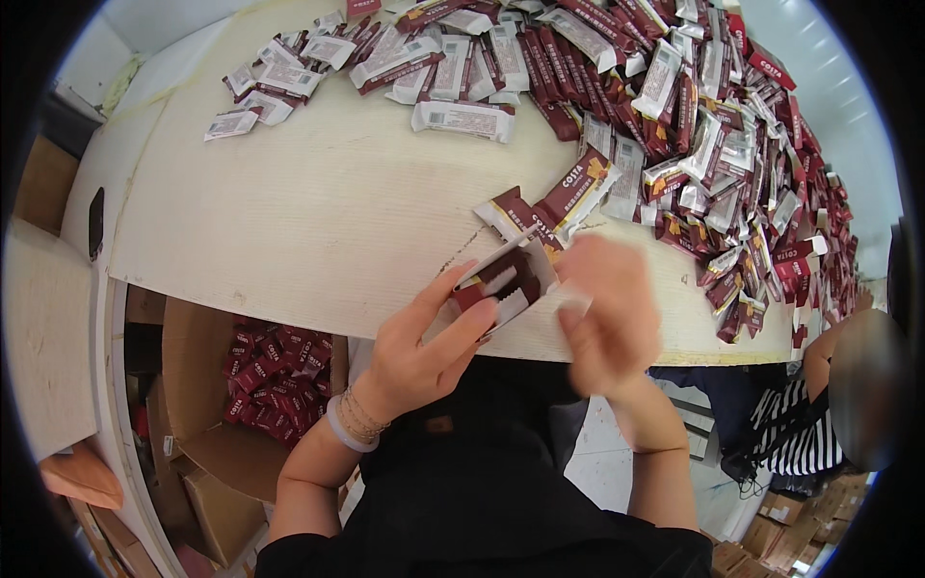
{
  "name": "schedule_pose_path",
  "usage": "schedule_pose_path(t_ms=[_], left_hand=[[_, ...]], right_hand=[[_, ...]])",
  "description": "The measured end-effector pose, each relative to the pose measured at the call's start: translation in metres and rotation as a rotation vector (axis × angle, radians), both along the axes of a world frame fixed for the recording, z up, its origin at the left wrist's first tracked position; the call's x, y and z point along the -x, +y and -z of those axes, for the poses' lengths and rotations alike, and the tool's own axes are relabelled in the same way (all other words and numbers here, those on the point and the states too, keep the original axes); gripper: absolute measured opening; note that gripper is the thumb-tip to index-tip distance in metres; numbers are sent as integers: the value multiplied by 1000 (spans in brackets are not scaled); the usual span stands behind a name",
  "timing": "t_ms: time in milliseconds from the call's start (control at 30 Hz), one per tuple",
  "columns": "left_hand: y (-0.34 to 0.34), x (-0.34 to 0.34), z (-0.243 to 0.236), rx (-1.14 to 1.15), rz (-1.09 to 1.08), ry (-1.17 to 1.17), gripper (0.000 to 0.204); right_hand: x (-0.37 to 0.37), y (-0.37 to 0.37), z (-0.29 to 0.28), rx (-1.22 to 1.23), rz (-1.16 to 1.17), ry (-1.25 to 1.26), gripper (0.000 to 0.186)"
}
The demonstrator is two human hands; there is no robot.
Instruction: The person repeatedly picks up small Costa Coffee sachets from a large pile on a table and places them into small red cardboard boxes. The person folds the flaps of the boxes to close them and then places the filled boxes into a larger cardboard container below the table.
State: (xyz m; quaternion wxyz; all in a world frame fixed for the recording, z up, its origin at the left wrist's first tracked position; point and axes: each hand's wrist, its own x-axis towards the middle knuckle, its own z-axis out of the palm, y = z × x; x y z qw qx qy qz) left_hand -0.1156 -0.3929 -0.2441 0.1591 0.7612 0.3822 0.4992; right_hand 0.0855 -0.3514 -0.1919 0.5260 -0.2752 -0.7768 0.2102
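My left hand (419,342) grips a small dark red carton (536,262) over the table's near edge. Its top is open, with a pale flap standing up, and silvery-ended wrapped packets show inside. Close to the carton's right side is my right hand (612,313), its fingers bent and smeared by motion. A small white patch shows by its thumb, but I cannot tell whether it is a flap or something held. Just beyond the carton lie two maroon wrapped snack bars, one slanting right (576,188) and one partly hidden behind the flap (511,210).
A large heap of maroon and silver bars (665,120) covers the table's (241,212) far right, with looser ones at the far left. A dark phone (96,223) lies at left. Below stands a cardboard box (198,385) of small red cartons (275,380). Another person (800,424) is at right.
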Motion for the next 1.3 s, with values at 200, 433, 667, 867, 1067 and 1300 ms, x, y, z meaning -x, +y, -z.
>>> schedule_pose_path(t_ms=[200, 433, 667, 867, 1067, 1300], left_hand=[[18, 13, -15, 179, 246, -60, 37], [15, 16, 13, 328, 345, -440, 61], [15, 12, 17, 285, 392, -457, 54], [15, 13, 9, 280, 383, -385, 53], [13, 11, 13, 280, 364, -410, 53], [12, 8, -6, 296, 284, -356, 42]], right_hand=[[3, 36, -12, 1390, -606, 298, 59], [4, 21, -11, 163, -425, -390, 54], [6, 3, 2, -10, -234, -252, 39], [8, 2, -14, 82, -236, -230, 33], [10, 0, -7, 41, -192, -262, 32], [14, -13, 18, -173, -182, -402, 49]])
